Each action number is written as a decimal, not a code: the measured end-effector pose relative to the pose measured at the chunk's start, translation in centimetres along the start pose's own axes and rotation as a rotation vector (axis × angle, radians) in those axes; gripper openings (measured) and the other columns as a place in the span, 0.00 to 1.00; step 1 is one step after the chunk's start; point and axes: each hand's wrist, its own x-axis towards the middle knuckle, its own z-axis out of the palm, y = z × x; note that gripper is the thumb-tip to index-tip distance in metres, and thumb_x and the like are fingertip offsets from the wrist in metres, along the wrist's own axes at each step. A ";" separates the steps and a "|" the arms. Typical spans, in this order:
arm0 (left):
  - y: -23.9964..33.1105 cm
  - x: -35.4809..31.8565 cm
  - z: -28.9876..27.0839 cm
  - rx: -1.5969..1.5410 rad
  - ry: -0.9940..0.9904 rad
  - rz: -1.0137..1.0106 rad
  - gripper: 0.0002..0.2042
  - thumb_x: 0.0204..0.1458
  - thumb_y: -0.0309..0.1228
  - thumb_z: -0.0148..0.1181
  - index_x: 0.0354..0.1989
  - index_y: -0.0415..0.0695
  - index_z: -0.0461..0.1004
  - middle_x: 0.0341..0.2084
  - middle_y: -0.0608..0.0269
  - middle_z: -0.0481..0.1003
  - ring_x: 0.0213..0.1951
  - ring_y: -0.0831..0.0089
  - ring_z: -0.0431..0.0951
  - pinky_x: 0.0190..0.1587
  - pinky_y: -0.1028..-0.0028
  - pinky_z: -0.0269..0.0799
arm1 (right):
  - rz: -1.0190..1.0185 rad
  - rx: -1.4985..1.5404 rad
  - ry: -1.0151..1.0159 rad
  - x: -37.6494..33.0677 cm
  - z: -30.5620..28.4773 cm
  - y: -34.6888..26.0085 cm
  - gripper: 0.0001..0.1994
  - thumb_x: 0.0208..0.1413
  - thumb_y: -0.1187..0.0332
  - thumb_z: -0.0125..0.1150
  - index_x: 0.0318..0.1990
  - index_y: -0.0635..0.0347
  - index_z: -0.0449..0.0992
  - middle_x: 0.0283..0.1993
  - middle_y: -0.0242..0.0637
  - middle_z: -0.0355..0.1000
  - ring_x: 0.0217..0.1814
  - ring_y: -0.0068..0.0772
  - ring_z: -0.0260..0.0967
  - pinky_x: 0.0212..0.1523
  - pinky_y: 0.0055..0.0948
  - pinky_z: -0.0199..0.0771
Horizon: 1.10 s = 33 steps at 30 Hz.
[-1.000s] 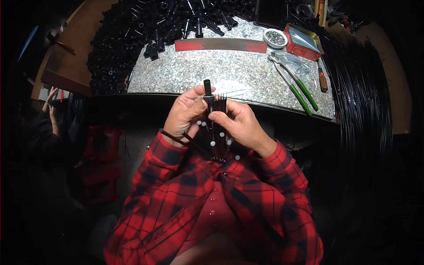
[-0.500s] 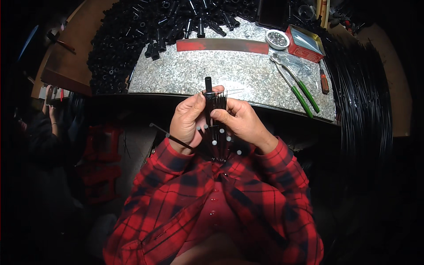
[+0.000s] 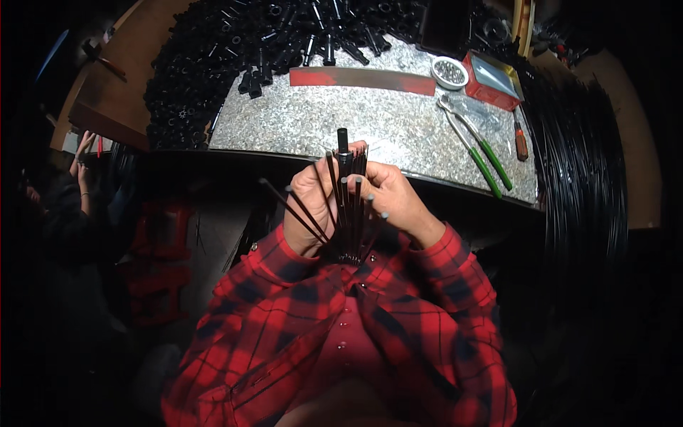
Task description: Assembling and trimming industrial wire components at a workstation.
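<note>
Between my hands, in front of the table's near edge, is what looks like an umbrella frame (image 3: 344,160): a black tube with many thin dark ribs around it. My left hand (image 3: 304,203) is closed around its left side, fingers partly hidden behind the tube. On the other side my right hand (image 3: 404,203) pinches the ribs, thumb in front. Several dark rods (image 3: 304,213) with round pale ends fan out from the lower part near my shirt, some leaning over my left hand. The small joints at the tube's collar are too fine to make out.
On the speckled table (image 3: 284,124) lie a red-and-grey bar (image 3: 361,80), green-handled pliers (image 3: 480,153), a screwdriver (image 3: 521,142), a white bowl of small metal pieces (image 3: 449,72) and a red box (image 3: 492,82). Black tubular parts (image 3: 206,67) pile up behind; black rods (image 3: 583,156) hang at right. Another person's hand (image 3: 84,153) shows far left.
The pale-ended rods have swung upward and spread around the tube. Thin wires that stuck out sideways near its collar no longer show. Both hands keep their hold.
</note>
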 end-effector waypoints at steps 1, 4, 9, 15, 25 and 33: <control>0.1 -0.1 -0.1 0.021 0.003 -0.026 0.18 0.61 0.35 0.42 0.51 0.32 0.65 0.39 0.55 0.73 0.34 0.73 0.75 0.37 0.75 0.74 | -0.020 0.002 0.009 -0.1 0.1 0.4 0.15 0.56 0.59 0.57 0.25 0.61 0.69 0.18 0.24 0.63 0.15 0.12 0.56 0.15 0.16 0.55; 0.4 -0.2 0.0 0.052 0.009 -0.054 0.18 0.61 0.34 0.43 0.51 0.32 0.65 0.39 0.55 0.73 0.35 0.73 0.75 0.37 0.76 0.74 | -0.096 -0.121 0.042 -0.4 0.4 0.5 0.14 0.56 0.59 0.56 0.26 0.61 0.70 0.18 0.23 0.63 0.16 0.11 0.56 0.16 0.16 0.54; 1.0 -0.3 0.0 -0.104 -0.092 -0.110 0.17 0.60 0.34 0.42 0.51 0.33 0.64 0.41 0.51 0.71 0.40 0.70 0.74 0.42 0.74 0.71 | -0.202 -0.274 0.094 -0.8 1.0 -0.2 0.13 0.57 0.61 0.54 0.29 0.61 0.72 0.20 0.22 0.63 0.20 0.10 0.56 0.19 0.14 0.54; 0.3 0.1 -1.6 -0.124 -0.203 -0.144 0.15 0.60 0.32 0.40 0.51 0.35 0.59 0.47 0.43 0.67 0.46 0.62 0.72 0.49 0.67 0.70 | 0.052 -0.097 0.154 -1.9 1.5 -1.9 0.09 0.57 0.65 0.53 0.32 0.62 0.74 0.21 0.21 0.63 0.23 0.10 0.57 0.22 0.14 0.55; 0.6 1.0 -2.4 -0.357 -0.327 -0.250 0.17 0.60 0.32 0.41 0.55 0.36 0.59 0.41 0.54 0.70 0.42 0.69 0.73 0.47 0.73 0.69 | -0.071 -1.028 0.081 1.0 -5.0 -9.2 0.07 0.49 0.71 0.59 0.29 0.68 0.75 0.23 0.43 0.72 0.24 0.30 0.69 0.27 0.26 0.66; 0.0 0.8 -1.3 -0.214 -0.339 -0.203 0.19 0.61 0.34 0.41 0.57 0.37 0.60 0.38 0.61 0.71 0.38 0.77 0.71 0.44 0.78 0.68 | -0.273 -1.404 0.391 15.6 -9.4 -7.8 0.11 0.47 0.64 0.61 0.30 0.64 0.77 0.26 0.49 0.73 0.29 0.44 0.73 0.31 0.35 0.70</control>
